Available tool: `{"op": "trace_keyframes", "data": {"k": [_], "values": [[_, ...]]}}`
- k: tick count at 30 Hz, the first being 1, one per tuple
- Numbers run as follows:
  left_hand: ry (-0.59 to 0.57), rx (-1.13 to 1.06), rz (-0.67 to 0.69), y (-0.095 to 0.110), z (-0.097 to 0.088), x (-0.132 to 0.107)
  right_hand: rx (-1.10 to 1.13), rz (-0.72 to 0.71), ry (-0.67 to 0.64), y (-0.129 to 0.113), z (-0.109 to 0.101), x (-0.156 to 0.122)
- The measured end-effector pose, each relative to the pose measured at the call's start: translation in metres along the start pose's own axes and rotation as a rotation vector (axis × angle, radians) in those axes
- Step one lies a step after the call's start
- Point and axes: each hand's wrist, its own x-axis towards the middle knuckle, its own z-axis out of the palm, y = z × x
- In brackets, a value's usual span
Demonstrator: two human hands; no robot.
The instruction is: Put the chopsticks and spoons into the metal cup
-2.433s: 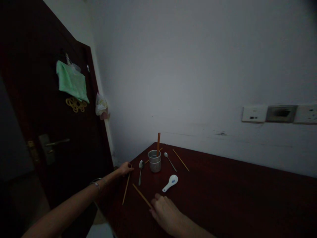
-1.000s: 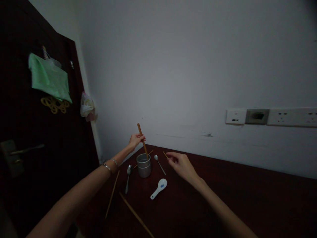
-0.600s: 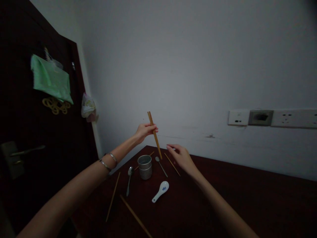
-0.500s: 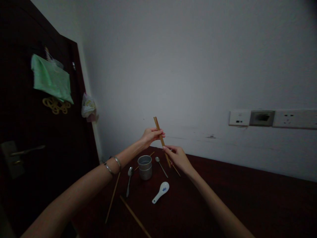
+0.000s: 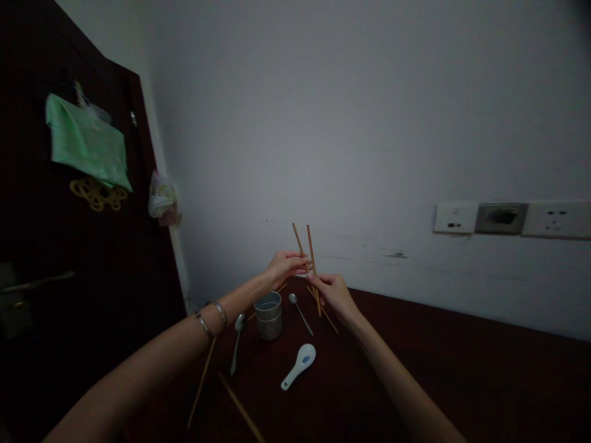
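Note:
Above the dark red table (image 5: 415,369) both hands meet, each pinching a wooden chopstick. My left hand (image 5: 286,266) grips one chopstick (image 5: 297,237) that leans left at the top. My right hand (image 5: 333,294) holds the other chopstick (image 5: 311,243), nearly upright, its lower end reaching down past the fingers. Below and left of the hands stands a small metal cup (image 5: 269,315) with nothing sticking out of it.
On the table lie a metal spoon (image 5: 236,335) left of the cup, another spoon (image 5: 299,311) right of it, a white ceramic spoon (image 5: 298,366), and several loose chopsticks (image 5: 240,409). A dark door (image 5: 69,258) with a green cloth (image 5: 85,141) stands left. Wall sockets (image 5: 508,218) sit right.
My left hand lifted the pair of chopsticks out of the cup and carried them right. My right hand came up and took one, so the two sticks are now split between the hands.

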Motion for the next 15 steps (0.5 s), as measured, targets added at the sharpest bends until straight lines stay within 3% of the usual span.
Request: {"op": "trace_keyframes", "data": {"k": [4, 7, 12, 13, 15], "values": [[0.193, 0.016, -0.017, -0.003, -0.043, 0.033, -0.230, 0.066, 0.062, 0.029, -0.019, 0.014], [0.393, 0.181, -0.084, -0.017, -0.085, 0.054, -0.541, 0.184, 0.097, 0.064, -0.042, 0.024], [0.541, 0.371, -0.223, -0.067, -0.141, 0.065, -0.875, 0.283, 0.140, 0.117, -0.070, 0.026], [0.557, 0.581, -0.266, -0.078, -0.149, 0.064, -0.917, 0.302, 0.130, 0.123, -0.073, 0.025], [0.543, 0.695, -0.315, -0.098, -0.160, 0.063, -0.985, 0.333, 0.106, 0.132, -0.076, 0.023]]}}
